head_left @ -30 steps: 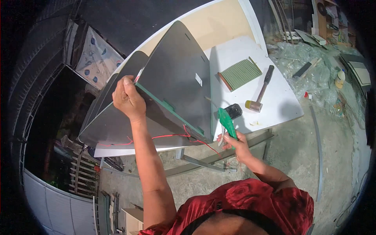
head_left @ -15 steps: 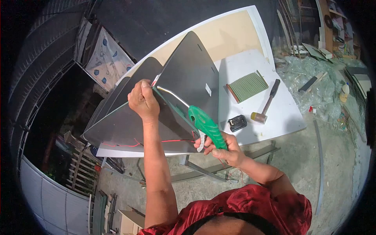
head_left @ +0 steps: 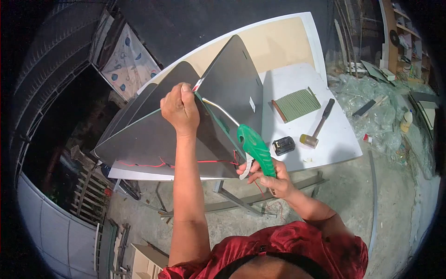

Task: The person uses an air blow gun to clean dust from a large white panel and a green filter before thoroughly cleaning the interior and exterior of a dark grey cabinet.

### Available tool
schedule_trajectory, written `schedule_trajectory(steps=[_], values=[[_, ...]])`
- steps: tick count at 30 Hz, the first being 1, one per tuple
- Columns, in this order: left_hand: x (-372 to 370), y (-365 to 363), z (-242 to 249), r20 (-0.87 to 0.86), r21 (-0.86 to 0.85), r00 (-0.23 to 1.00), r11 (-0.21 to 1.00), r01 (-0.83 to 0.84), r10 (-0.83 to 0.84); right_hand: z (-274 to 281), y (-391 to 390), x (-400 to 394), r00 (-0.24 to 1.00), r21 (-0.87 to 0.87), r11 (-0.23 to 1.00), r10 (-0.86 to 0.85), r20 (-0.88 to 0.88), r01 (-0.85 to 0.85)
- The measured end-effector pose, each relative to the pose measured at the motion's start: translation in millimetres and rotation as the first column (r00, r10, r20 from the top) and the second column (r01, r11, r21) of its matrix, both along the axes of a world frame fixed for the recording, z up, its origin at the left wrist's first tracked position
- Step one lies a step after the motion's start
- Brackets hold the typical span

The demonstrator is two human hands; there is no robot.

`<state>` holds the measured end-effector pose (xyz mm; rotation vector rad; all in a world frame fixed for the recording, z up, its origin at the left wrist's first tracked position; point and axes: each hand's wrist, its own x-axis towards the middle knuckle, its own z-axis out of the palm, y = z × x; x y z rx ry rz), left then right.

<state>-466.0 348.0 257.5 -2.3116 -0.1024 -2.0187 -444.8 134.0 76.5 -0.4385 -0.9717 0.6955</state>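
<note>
My left hand [head_left: 180, 109] is closed over the upper edge of a dark grey panel [head_left: 148, 139], near its top corner. A small white-and-red piece [head_left: 197, 85] shows just beyond the knuckles. My right hand [head_left: 270, 176] grips a green-handled tool [head_left: 256, 146] with a grey trigger lever [head_left: 247, 167] and a bent metal tube [head_left: 222, 110]. The tube's tip is right at the panel's corner, a short way from my left fist. Another dark panel [head_left: 232, 74] with a white label stands upright behind. Red wire [head_left: 213, 161] runs low across the front panel.
On the white board [head_left: 320, 160] lie a black battery pack [head_left: 283, 146], a mallet [head_left: 320, 123] and a ribbed green pad [head_left: 297, 104]. Metal legs and rails [head_left: 237, 200] stand below. Clear plastic sheeting [head_left: 357, 97] heaps at the right; shelves [head_left: 406, 42] rise behind.
The view has shifted a little, so hands, panels and board sit slightly differently in frame. Both hands keep their hold, and the tube's tip stays by the panel corner.
</note>
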Motion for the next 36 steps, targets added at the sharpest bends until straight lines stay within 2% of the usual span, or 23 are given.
schedule_trajectory(steps=[4,8,13,19,31,34,36], values=[[0.5,2.0,0.6,-0.009,-0.001,1.0,1.0,0.019,-0.019,-16.9,-7.6,-6.5,0.999,-0.003,0.999,-0.052,0.0,0.052],[2.1,6.6,-0.2,0.012,0.038,0.999,0.998,0.044,-0.045,-46.7,-15.6,-19.7,0.993,-0.035,0.995,-0.095,-0.075,0.092],[2.2,7.7,-0.4,0.021,0.036,0.998,0.998,0.06,-0.061,-70.3,-21.2,-39.6,0.975,-0.145,0.972,-0.199,-0.103,0.183],[-0.3,6.5,1.2,-0.007,0.025,0.997,0.997,0.077,-0.077,-75.8,-14.3,-59.6,0.949,-0.238,0.937,-0.291,-0.122,0.257],[-1.7,13.2,0.5,-0.039,0.045,0.997,0.997,0.069,-0.068,-70.7,12.9,-79.3,0.902,-0.23,0.921,-0.365,-0.23,0.314],[1.7,12.8,-0.6,0.013,0.076,0.996,0.993,0.087,-0.088,-81.2,14.3,-80.4,0.89,-0.224,0.916,-0.384,-0.246,0.333],[-0.3,11.9,-0.2,-0.015,0.029,0.997,0.997,0.072,-0.071,-88.7,8.0,-77.1,0.887,-0.253,0.898,-0.414,-0.205,0.361]])
